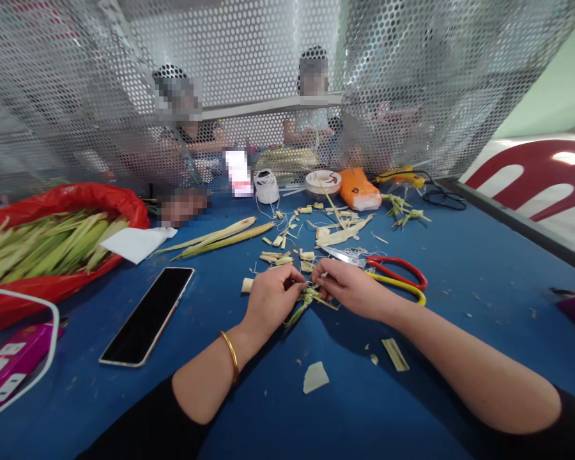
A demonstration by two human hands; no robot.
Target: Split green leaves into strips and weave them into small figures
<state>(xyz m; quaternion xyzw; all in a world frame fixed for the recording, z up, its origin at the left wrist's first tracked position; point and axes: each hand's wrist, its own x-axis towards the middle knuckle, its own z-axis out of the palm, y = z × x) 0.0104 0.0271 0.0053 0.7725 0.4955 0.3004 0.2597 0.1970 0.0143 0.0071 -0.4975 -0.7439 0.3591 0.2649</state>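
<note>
My left hand (275,295) is closed in a pinch at the top of a small knotted bundle of green plant strips (308,299), which look like husk leaves. My right hand (349,287) meets it from the other side, thumb and fingers pressed together; what lies between those fingertips is too small to make out. Loose strip ends fan out below the bundle. Just beyond my right hand lie scissors (397,271) with red and yellow handles, blades pointing left. Husk scraps (282,259) and fine white thread (352,253) are scattered beyond my fingers.
On the blue table (211,409) a phone (147,316) lies left, near a red bag (134,195) of long leaves. A thread spool (267,186), tape roll (323,184), orange packet (360,190) and yellow tool (402,176) stand at the back, before a perforated metal screen (249,51). People sit behind it.
</note>
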